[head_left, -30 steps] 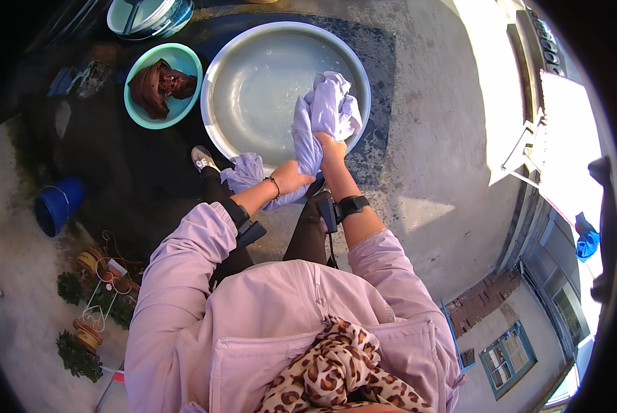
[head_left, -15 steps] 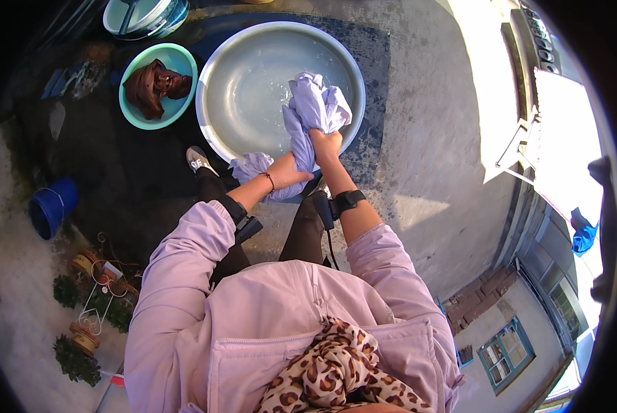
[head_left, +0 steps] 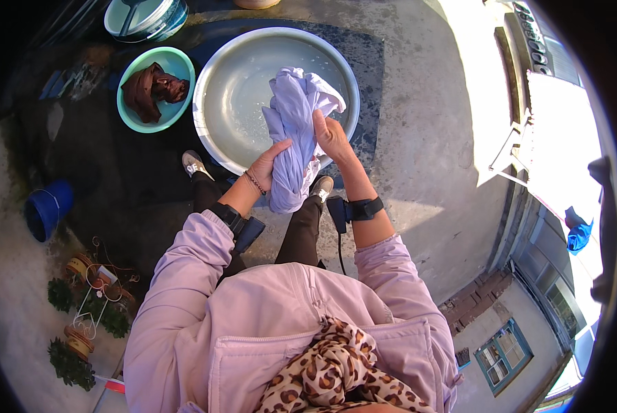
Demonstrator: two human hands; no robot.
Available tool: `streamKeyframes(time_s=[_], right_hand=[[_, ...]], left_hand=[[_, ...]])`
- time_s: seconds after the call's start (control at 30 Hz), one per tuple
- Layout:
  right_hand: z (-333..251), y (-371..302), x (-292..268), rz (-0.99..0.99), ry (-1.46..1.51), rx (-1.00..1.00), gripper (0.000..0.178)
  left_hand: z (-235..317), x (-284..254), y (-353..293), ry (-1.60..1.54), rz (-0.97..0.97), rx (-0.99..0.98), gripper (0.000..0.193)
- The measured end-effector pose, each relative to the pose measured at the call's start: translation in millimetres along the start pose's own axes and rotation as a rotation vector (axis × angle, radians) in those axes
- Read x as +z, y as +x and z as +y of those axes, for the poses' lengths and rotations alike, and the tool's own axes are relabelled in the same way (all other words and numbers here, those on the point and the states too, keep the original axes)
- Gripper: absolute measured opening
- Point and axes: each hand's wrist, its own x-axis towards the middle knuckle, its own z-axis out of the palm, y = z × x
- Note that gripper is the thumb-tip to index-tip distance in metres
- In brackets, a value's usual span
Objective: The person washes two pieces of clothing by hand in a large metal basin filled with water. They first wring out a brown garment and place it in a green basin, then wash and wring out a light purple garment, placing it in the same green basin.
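Left hand (head_left: 264, 169) and right hand (head_left: 331, 139) are both clamped on a bunched lavender cloth (head_left: 291, 155), apart from each other with the fabric between them. On the cloth's left side, the left hand grips a little nearer the body; the right hand holds the other side farther out, its thumb pointing away from the wearer. Most of the cloth is above a wide silver basin (head_left: 354, 103), and its lower end hangs past the near rim, close to the right shoe (head_left: 322, 186); whether it touches that rim, I cannot tell.

Water with a few bubbles fills part of the basin, which stands on a dark mat (head_left: 371, 62), just inside the mat's right edge. To its left, near the rim, is a small green basin (head_left: 147, 129) holding crumpled brown cloth (head_left: 142, 94). Beyond that, toward the far left, stands a pale bucket (head_left: 165, 24). A blue bucket (head_left: 46, 212) lies well apart on the ground, with potted plants (head_left: 71, 363) nearer the wearer.
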Motion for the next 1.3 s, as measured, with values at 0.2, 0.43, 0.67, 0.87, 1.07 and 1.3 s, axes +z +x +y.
streamKeyframes(time_s=[0.2,0.43,0.67,0.87,1.07,1.3], right_hand=[[27.4,-16.8,13.3,0.048,1.365,0.465,0.075],[26.9,-5.6,39.8,-0.264,1.901,0.150,0.071],[32.2,8.7,29.8,-0.266,1.783,0.159,0.059],[49.6,25.9,27.8,-0.176,1.600,0.162,0.050],[92.7,39.0,51.6,-0.051,1.038,0.041,0.040],[91.3,22.5,63.3,0.403,1.059,0.414,0.038]], left_hand=[[9.0,7.4,-12.8,0.048,-0.067,0.033,0.051],[-0.9,5.7,-13.0,0.007,-0.080,-0.199,0.045],[-7.2,8.6,-12.0,-0.015,-0.063,-0.262,0.037],[-7.0,17.5,-3.5,0.210,0.172,-0.227,0.032],[-18.4,3.4,11.4,0.723,0.430,-0.082,0.040],[-31.8,-33.2,32.2,1.051,0.537,-0.014,0.043]])
